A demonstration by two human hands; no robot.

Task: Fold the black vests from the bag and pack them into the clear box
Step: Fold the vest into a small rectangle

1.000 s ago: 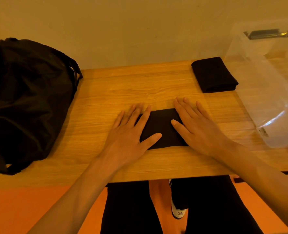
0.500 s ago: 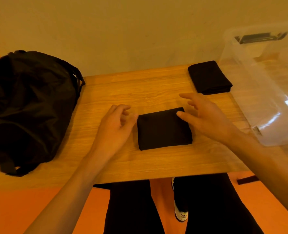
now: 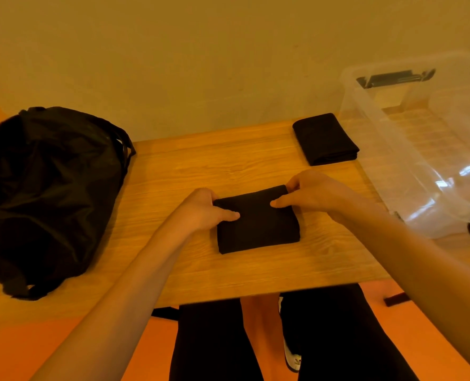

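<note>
Pinching folded vest (image 3: pixel 258 226) nr clear box (image 3: pixel 426 149)

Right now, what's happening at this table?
A person grips a folded black vest at the middle of the wooden table, with the left hand on its far left corner and the right hand on its far right corner, thumbs on top. A second folded vest lies farther back, beside the clear box on the right, which shows no vest inside. The black bag sits at the left.
</note>
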